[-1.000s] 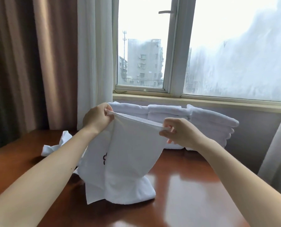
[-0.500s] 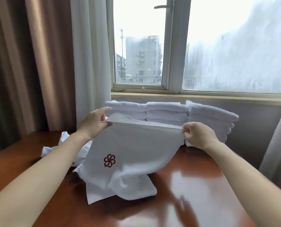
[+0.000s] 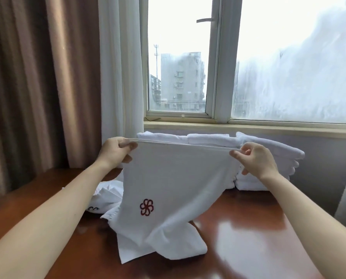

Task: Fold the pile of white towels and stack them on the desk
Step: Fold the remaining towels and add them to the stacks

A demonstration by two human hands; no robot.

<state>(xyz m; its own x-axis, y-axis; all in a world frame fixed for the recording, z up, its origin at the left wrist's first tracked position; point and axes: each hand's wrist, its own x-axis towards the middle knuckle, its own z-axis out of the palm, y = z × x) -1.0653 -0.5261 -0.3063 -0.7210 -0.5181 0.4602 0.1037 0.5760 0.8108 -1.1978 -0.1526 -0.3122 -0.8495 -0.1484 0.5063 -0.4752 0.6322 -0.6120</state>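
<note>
**Grips.** The left grip pinches the upper left corner of a towel between thumb and fingers. The right grip pinches the upper right corner between thumb and forefinger, with the other fingers loosely curled behind. Both are raised above the tabletop at about the same height, well apart.

**Towel.** The top hem runs taut and nearly level from one grip to the other. The cloth hangs below them, narrowing downward. Its lower end lies bunched on the tabletop, below and between the grips. A red flower emblem shows on the near face, below the left grip and inward of it.

**Other towels.**
- Folded towels stand in a row on the tabletop beyond both grips, against the wall under the sill.
- The held towel hides the lower part of the row. How many are in each stack cannot be told.
- The right end of the row shows past the right grip and is the fullest part in view.
- Loose towels lie crumpled on the tabletop below the left grip, just beyond the left forearm. They lie against the hanging towel's left edge, but contact cannot be confirmed.

**Surroundings.** The window is above and beyond the grips. A sheer curtain hangs beyond the left grip, with a brown curtain further left.
</note>
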